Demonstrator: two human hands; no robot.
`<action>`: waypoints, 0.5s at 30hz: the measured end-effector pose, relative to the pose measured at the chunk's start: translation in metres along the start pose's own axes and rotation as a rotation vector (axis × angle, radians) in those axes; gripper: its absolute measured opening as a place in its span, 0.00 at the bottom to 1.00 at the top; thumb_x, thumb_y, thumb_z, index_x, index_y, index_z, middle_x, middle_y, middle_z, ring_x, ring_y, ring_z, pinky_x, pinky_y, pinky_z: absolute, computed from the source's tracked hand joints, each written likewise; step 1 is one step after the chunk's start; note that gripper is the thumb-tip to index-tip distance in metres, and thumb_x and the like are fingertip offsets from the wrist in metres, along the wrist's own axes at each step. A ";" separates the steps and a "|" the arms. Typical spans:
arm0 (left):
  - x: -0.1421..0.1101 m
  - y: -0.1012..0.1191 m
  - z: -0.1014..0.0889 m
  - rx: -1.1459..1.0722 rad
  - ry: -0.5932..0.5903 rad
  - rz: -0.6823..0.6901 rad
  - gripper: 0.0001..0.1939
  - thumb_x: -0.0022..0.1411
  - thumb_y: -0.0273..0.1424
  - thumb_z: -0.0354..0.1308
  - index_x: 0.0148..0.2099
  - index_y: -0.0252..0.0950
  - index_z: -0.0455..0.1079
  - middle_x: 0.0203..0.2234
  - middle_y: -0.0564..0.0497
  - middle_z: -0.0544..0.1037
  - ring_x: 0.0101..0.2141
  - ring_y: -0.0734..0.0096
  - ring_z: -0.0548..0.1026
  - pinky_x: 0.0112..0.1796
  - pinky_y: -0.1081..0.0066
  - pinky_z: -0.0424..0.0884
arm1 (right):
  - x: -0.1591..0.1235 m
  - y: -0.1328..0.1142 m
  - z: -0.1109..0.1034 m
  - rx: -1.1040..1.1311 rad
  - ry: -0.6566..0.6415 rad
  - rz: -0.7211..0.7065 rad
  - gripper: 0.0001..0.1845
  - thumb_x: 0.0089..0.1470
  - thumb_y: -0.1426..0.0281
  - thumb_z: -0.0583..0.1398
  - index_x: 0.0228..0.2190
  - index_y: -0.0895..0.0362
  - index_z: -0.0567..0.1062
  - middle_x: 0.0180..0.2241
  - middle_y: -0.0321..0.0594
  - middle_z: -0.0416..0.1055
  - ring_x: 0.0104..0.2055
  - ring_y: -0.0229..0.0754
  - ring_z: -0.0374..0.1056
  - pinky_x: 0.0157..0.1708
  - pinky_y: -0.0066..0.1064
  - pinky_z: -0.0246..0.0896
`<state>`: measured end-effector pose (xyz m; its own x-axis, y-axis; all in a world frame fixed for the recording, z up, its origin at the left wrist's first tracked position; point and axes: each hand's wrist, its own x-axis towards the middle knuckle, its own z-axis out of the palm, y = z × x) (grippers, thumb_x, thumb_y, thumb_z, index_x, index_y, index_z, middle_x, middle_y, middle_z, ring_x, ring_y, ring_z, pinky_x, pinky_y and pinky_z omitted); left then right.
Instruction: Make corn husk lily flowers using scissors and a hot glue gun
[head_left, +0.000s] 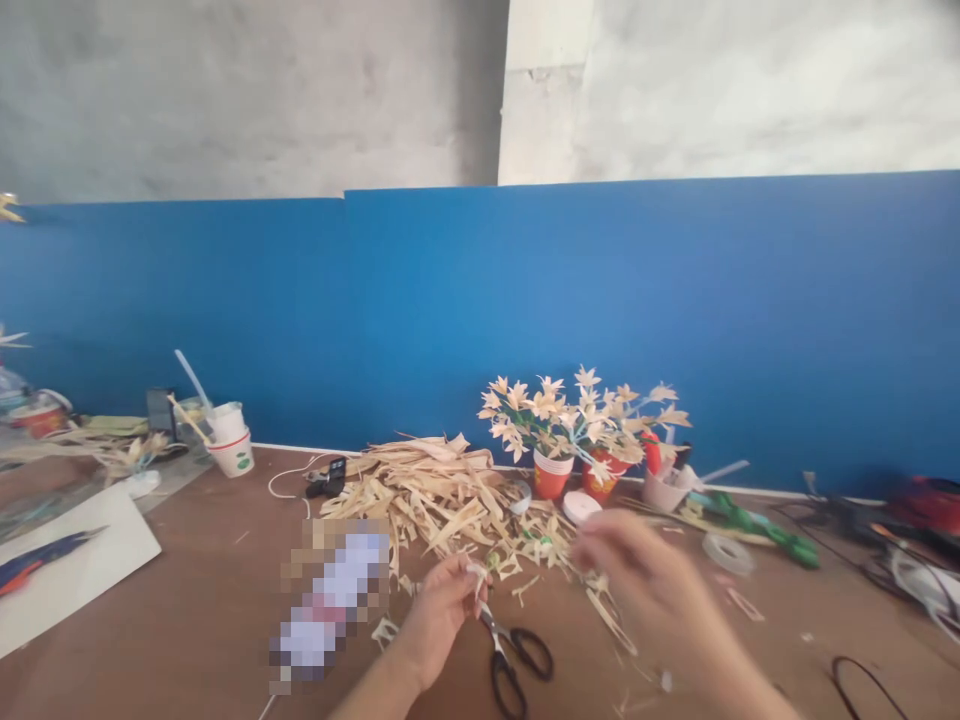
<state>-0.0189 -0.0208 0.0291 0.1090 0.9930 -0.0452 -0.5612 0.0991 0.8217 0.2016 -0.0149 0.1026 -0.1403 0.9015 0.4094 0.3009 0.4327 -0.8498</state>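
In the lower middle, my left hand (442, 612) is closed, thumb and fingers pinched round a small pale piece (475, 572) whose kind I cannot make out. Black-handled scissors (507, 648) lie on the table beside it, their blade tips partly hidden by my hand. My right hand (634, 565) is raised to the right and smeared by motion, so its fingers do not show clearly. Just behind it is a white roll of tape (581, 507). Dried husk strips (431, 495) are heaped beyond my left hand, with cut scraps (544, 545) scattered between the hands.
Paper cups (553, 474) of husk flowers (555, 405) stand against the blue partition (450, 320). A blurred-out object (330, 605) lies left of my hand. Further left are another cup (231, 452) and pliers on a white sheet (112, 570). Cables (885, 560) lie right.
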 end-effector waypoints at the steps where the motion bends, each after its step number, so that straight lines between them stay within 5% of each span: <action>1: -0.001 0.000 -0.001 -0.033 -0.015 -0.024 0.09 0.48 0.33 0.63 0.28 0.33 0.69 0.26 0.50 0.72 0.26 0.75 0.66 0.27 0.75 0.58 | 0.009 0.002 0.014 0.010 -0.081 0.002 0.08 0.51 0.64 0.59 0.30 0.54 0.75 0.38 0.41 0.72 0.39 0.43 0.68 0.37 0.32 0.64; 4: -0.002 0.000 -0.003 -0.100 -0.021 -0.076 0.08 0.48 0.30 0.64 0.28 0.33 0.69 0.25 0.50 0.72 0.27 0.75 0.68 0.28 0.75 0.59 | 0.020 0.013 0.056 0.103 -0.244 0.019 0.07 0.48 0.65 0.60 0.24 0.54 0.77 0.40 0.42 0.73 0.41 0.47 0.68 0.37 0.32 0.62; 7: -0.002 -0.001 -0.006 -0.158 0.017 -0.121 0.08 0.46 0.29 0.65 0.29 0.33 0.69 0.24 0.52 0.72 0.27 0.75 0.69 0.29 0.76 0.61 | 0.013 0.026 0.083 0.184 -0.221 0.101 0.07 0.44 0.65 0.62 0.22 0.55 0.77 0.26 0.40 0.74 0.30 0.43 0.68 0.31 0.30 0.62; 15: -0.002 -0.003 -0.005 -0.248 -0.060 -0.135 0.05 0.50 0.29 0.60 0.31 0.33 0.69 0.23 0.52 0.72 0.25 0.76 0.68 0.28 0.75 0.61 | 0.000 0.034 0.101 0.582 -0.118 0.404 0.16 0.35 0.58 0.67 0.20 0.59 0.74 0.20 0.39 0.73 0.23 0.40 0.67 0.26 0.30 0.62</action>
<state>-0.0217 -0.0226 0.0233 0.2408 0.9649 -0.1051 -0.7213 0.2503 0.6458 0.1164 0.0000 0.0405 -0.2356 0.9717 0.0147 -0.1964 -0.0328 -0.9800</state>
